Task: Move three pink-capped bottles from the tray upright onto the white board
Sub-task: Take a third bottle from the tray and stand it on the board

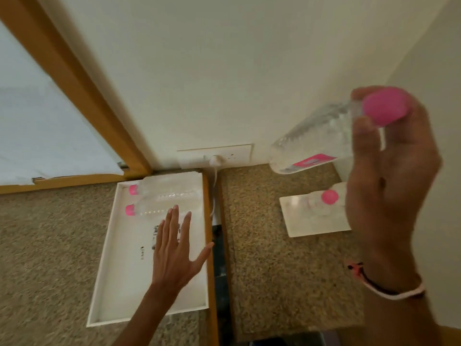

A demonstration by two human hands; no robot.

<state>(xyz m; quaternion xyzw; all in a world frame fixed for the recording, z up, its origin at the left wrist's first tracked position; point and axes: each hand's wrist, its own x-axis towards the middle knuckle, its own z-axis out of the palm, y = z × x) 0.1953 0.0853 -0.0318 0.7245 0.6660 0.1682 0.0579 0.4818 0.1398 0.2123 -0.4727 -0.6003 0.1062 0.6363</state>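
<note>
Both hands: right point(389, 186) grips bottle point(321, 143), left point(174, 250) splayed.

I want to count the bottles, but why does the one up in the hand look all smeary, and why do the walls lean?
Head view: the held bottle and right hand are motion-blurred and close to the lens; the left hand over the tray is softer-edged too; the wide-angle lens bends the wooden frame and wall; lighting is dim and even, without harsh glare.
</note>
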